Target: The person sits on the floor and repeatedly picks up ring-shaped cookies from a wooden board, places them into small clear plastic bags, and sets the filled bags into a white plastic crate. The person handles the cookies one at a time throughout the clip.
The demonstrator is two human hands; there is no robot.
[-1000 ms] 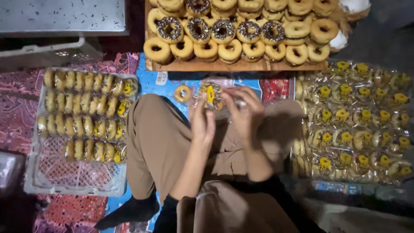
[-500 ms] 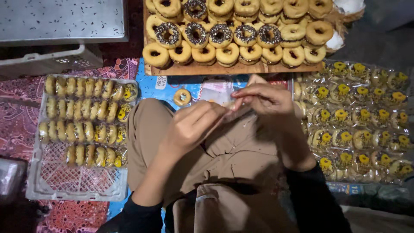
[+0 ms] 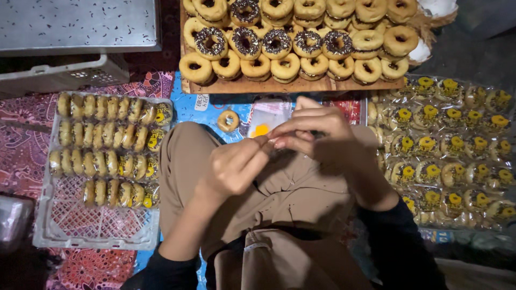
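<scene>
Head view: left hand (image 3: pixel 236 169) and right hand (image 3: pixel 312 134) meet fingertip to fingertip, pinching a clear bag (image 3: pixel 267 115)

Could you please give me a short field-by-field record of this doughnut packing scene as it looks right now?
left hand: raised over the lap, fingertips meeting the right hand's
right hand: fingers pinched at a clear plastic bag
wooden board: ahead, piled with plain and chocolate-sprinkled doughnuts
loose doughnut: alone on the blue mat, near the knee
white crate: on the left, four rows of bagged doughnuts on edge, near part unfilled
wrapped doughnuts: on the right, lying flat in rows
</scene>
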